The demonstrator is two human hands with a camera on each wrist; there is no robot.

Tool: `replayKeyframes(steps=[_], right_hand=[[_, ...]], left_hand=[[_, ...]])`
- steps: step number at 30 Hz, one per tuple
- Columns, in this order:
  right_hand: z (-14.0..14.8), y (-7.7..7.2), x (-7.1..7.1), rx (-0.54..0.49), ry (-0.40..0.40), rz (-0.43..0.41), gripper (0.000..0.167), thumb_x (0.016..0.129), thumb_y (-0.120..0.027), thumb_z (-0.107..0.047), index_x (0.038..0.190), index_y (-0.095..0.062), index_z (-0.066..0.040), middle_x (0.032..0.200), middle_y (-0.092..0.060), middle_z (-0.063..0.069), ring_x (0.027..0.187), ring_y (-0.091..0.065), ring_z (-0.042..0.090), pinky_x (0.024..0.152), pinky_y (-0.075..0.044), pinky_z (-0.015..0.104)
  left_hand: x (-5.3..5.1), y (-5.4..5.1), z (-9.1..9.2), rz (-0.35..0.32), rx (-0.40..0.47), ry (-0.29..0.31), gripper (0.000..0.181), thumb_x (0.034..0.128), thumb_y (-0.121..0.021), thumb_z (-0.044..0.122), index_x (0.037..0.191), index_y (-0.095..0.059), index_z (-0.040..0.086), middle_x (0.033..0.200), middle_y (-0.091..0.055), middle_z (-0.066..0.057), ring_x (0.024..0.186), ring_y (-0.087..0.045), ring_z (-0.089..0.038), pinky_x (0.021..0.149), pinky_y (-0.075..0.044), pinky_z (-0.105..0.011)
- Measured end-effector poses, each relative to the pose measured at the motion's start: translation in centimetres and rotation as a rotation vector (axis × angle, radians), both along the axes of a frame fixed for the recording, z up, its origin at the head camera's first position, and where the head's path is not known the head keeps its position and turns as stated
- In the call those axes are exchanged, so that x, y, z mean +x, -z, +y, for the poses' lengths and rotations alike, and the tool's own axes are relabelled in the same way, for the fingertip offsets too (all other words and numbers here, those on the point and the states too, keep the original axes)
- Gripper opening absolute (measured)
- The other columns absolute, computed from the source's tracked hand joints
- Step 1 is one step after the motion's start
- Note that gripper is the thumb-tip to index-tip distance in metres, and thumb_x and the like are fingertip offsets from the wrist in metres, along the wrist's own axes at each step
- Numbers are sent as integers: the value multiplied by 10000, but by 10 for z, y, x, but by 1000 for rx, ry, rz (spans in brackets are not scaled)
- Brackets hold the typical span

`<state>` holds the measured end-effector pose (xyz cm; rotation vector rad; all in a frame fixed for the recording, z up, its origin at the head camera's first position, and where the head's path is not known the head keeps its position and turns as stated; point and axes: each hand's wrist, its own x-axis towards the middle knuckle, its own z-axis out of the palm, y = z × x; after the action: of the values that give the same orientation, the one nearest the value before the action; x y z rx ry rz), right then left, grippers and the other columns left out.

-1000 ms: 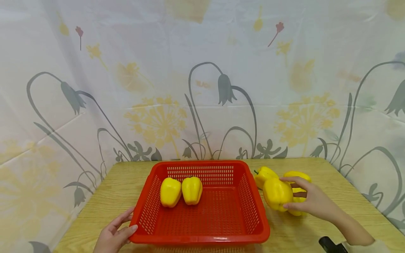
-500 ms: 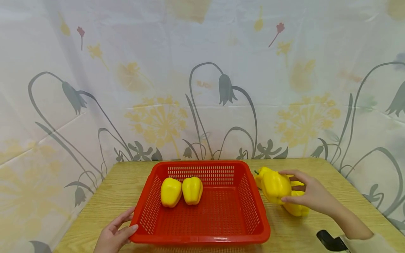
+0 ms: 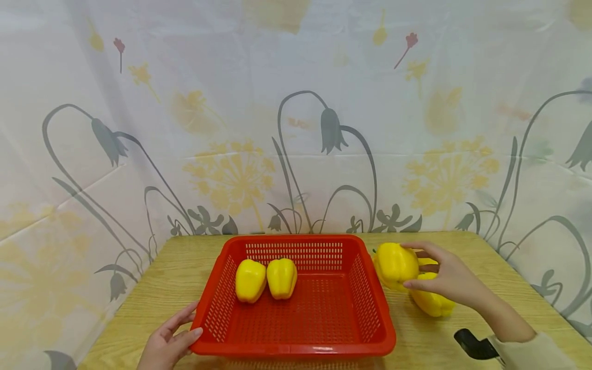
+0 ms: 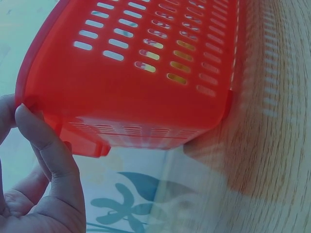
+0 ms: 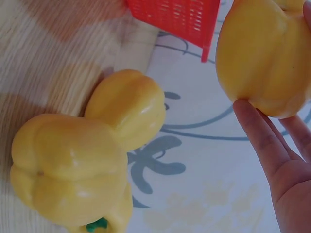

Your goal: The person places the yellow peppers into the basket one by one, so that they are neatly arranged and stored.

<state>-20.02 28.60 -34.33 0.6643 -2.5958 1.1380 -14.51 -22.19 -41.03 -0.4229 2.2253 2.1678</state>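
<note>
My left hand (image 3: 168, 341) pinches the near left corner of a red plastic basket (image 3: 291, 350), thumb on the rim. In the left wrist view, the fingertips hold the basket's edge (image 4: 20, 92). Two yellow bell peppers sit inside, one at the left (image 3: 251, 281) and another beside it (image 3: 281, 278). My right hand (image 3: 446, 275) holds a yellow bell pepper (image 3: 395, 264) between thumb and fingers. It is raised off the table just right of the basket, outside its rim. The right wrist view shows the held pepper (image 5: 265, 56) apart from the others.
More yellow bell peppers lie clustered on the wooden table (image 3: 185, 262) right of the basket, including a near one (image 3: 433, 302) partly behind my right hand. In the right wrist view, one pepper (image 5: 68, 165) touches another pepper (image 5: 129, 109). A flower-printed cloth (image 3: 296, 128) hangs behind.
My right hand has lifted the pepper and moved left and slightly up toward the basket's right side, away from the others. My left hand stays on the corner.
</note>
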Motion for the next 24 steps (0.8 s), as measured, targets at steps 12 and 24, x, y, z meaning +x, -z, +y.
replayKeyframes(steps=[12,24], right_hand=[[-15,-5,-7,-20,-53,6,644,722,-813,-205,1276,-513,-68,1240,-504,94,1004,-516,166,763,-522,333],[-32,-12,-14,-36,-104,27,636,721,-815,-178,1277,-519,-88,1252,-511,95,1015,-514,211,788,-506,292]], left_hand=[[1,-1,0,-9,-22,0,691,821,-716,204,1408,-397,26,1155,-511,-157,879,-629,-289,693,-537,-370],[1,0,-2,6,-21,14,646,851,-682,160,1412,-390,30,1115,-528,-110,821,-632,-237,639,-524,-334]])
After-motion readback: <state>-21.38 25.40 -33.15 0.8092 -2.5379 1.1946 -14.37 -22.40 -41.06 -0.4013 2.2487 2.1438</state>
